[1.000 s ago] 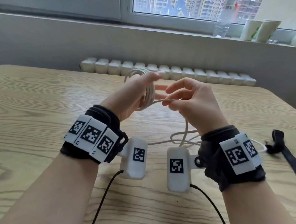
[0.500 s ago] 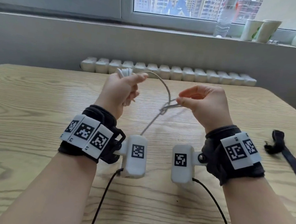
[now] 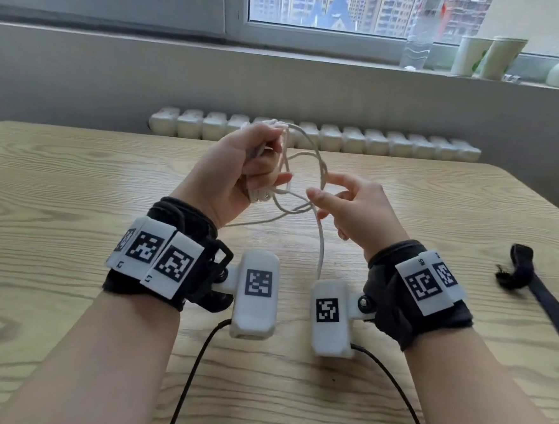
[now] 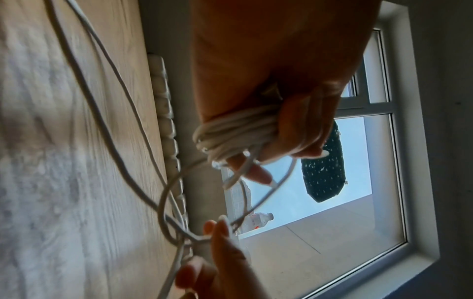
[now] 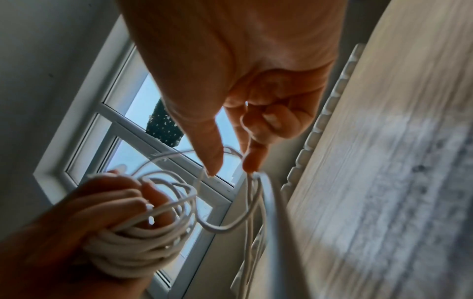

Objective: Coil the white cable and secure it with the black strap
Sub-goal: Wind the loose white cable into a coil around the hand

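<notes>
Above the middle of the pale wood-grain desk (image 3: 74, 197), the left hand (image 3: 238, 172) is held up with its fingers curled tightly round a bundle of turns of the thin white round cable (image 3: 321, 168), so the coil sits wrapped about those fingers; the left wrist view shows the strands packed against the fingers (image 4: 302, 129). Loose loops of the same cable arc from that bundle across to the right hand (image 3: 354, 210). The right hand is half open: its thumb and forefinger reach forward, a little apart, with a loop of cable hooked over the forefinger, while the other fingers (image 5: 276, 121) are curled in toward the palm. From there one strand drops down between the wrists toward the desk. The flat black fabric strap (image 3: 522, 272) lies by itself near the right edge of the desk, well apart from both hands.
</notes>
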A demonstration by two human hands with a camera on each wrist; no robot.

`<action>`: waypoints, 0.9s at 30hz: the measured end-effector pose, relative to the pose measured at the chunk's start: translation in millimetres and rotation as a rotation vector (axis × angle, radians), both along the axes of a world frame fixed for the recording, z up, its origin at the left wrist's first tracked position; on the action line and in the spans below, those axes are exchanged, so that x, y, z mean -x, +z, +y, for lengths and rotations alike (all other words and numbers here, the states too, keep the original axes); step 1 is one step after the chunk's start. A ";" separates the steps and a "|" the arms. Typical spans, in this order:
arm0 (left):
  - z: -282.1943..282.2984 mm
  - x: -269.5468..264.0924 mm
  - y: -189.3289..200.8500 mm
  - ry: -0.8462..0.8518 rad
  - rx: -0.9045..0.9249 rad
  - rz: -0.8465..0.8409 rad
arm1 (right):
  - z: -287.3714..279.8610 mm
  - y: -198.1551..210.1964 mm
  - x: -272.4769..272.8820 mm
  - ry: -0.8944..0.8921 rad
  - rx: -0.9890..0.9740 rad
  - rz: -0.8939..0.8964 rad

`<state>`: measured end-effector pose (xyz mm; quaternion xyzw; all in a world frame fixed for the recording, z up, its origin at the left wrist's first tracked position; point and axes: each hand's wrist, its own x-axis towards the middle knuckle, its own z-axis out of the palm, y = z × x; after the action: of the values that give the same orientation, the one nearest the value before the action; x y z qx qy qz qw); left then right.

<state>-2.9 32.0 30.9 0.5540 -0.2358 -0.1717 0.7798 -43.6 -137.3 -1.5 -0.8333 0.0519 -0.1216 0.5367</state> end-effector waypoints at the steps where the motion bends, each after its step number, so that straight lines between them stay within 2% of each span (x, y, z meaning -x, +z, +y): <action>1: 0.4 1.9 1.5 -0.052 0.008 -0.012 | -0.7 -1.0 -0.6 0.004 -0.005 0.014; 3: -1.9 4.3 3.4 -0.066 0.011 -0.033 | -2.0 -2.7 -1.8 -0.008 -0.011 0.026; 4: -3.7 4.3 3.4 -0.019 0.016 -0.033 | -2.5 -3.2 -1.9 -0.019 -0.019 0.027; 8: -0.8 -5.5 -3.4 0.306 0.155 0.091 | -6.0 -1.9 -0.1 -0.048 -0.035 0.054; 11: 7.9 -13.0 -6.9 0.484 0.301 0.190 | -8.9 -1.2 0.0 -0.073 -0.041 0.101; 16: 2.0 -11.5 -6.2 0.589 0.336 0.161 | -12.1 -0.5 -1.3 -0.195 -0.220 0.013; 18: 2.9 -10.9 -7.5 0.605 0.227 0.086 | -12.8 0.6 0.0 -0.199 -0.317 -0.024; 21: -0.1 -6.1 -11.4 0.560 -0.045 -0.023 | -10.5 2.9 1.9 -0.114 -0.350 -0.037; 24: -10.8 0.5 -15.9 0.398 -0.251 -0.019 | -3.1 6.8 4.8 0.001 -0.357 -0.041; 27: -16.7 4.9 -16.0 0.270 -0.443 -0.033 | -0.8 9.3 6.6 0.041 -0.381 -0.071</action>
<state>-7.8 15.3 14.9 0.7404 -0.1291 -0.1045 0.6513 -50.2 -138.1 7.8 -0.7128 0.0383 -0.1280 0.6886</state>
